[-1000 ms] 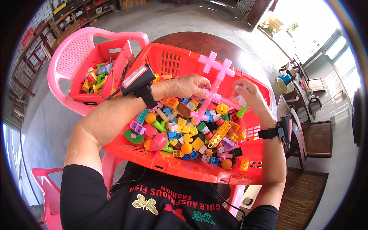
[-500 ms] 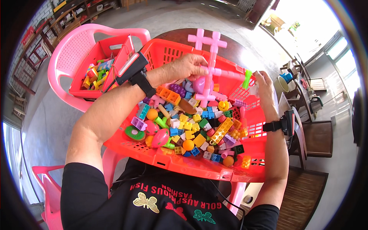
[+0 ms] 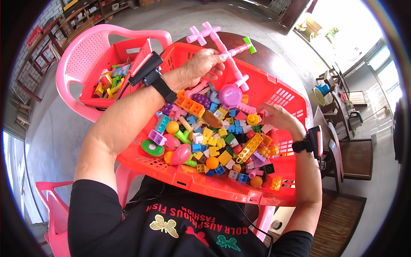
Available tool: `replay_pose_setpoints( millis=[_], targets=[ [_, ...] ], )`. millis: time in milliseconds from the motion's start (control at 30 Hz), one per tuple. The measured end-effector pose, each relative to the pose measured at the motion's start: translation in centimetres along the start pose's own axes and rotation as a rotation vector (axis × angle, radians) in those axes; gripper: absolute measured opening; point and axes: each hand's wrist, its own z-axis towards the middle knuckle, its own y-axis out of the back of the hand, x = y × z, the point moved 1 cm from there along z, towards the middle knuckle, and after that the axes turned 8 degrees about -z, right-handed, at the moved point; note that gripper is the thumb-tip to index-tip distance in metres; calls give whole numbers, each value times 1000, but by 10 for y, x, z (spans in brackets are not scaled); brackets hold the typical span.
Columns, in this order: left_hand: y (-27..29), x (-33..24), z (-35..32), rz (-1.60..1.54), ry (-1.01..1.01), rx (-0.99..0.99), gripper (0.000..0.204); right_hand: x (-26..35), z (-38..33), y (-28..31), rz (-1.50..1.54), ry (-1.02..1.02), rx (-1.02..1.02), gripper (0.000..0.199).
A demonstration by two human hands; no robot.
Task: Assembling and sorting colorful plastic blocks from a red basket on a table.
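Observation:
My left hand (image 3: 204, 66) grips a pink toy-pipe structure (image 3: 233, 66), raised over the far side of a red plastic basket (image 3: 165, 171). Cross-shaped joints show at its ends, and a side branch ends in a green connector (image 3: 249, 45). Lower down, my right hand (image 3: 277, 117) reaches over the loose toy pieces at the basket's right side, fingers stretched and apart, holding nothing that I can see. Close to its fingertips is a yellow round piece (image 3: 253, 119). A purple cup-like toy (image 3: 230, 95) and a long yellow block (image 3: 250, 147) lie among the mixed blocks.
On a pink chair (image 3: 75, 64) at the left stands a red box (image 3: 99, 103) with more blocks. A dark round table (image 3: 267, 64) is behind the basket. Another pink chair (image 3: 55, 210) is at the lower left; wooden furniture (image 3: 353, 158) stands at the right.
The pink structure has tilted and swung its green-tipped branch up and away from the right hand. My right hand has moved off that connector, left and down over the blocks.

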Motion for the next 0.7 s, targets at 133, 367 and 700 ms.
replay_pose_setpoints(
  millis=[133, 367, 700],
  targets=[
    [5, -7, 0, -138, -56, -71, 20, 0, 0, 1, -14, 1, -21, 33],
    [89, -64, 8, -263, -504, -311, 17, -1, 1, 1, -19, -23, -38, 35],
    [216, -15, -1, -527, -288, -964, 12, 9, 7, -13, -99, 103, -43, 35]
  ],
)
